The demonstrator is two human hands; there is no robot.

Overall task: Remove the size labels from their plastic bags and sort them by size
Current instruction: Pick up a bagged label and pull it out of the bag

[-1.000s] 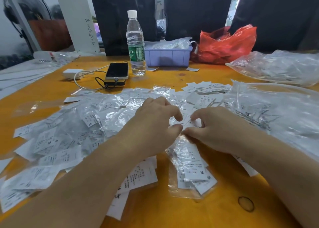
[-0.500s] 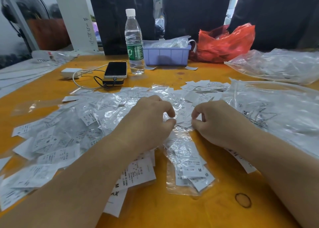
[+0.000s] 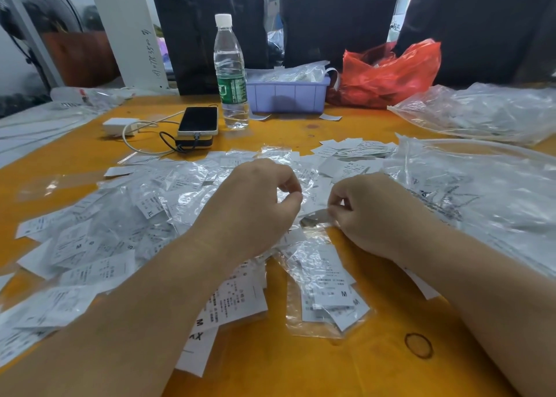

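A small clear plastic bag (image 3: 323,288) with white size labels marked M lies on the orange table (image 3: 346,366) between my forearms. My right hand (image 3: 370,213) pinches the bag's top edge, fingers curled. My left hand (image 3: 255,207) is curled beside it, thumb and forefinger nearly meeting at the bag's mouth; whether it grips the plastic I cannot tell. Loose white labels (image 3: 237,303) marked M lie under my left forearm. A heap of bagged labels (image 3: 120,222) spreads to the left.
A water bottle (image 3: 230,74), a phone (image 3: 198,121) on a power bank with a white charger (image 3: 118,126), a purple bin (image 3: 285,91) and a red bag (image 3: 388,74) stand at the back. Large clear bags (image 3: 481,204) fill the right. A stack of loose labels (image 3: 355,150) lies mid-table.
Both hands moved apart slightly at the top of the bag; the gap between them has widened and the bag's mouth is stretched between them.
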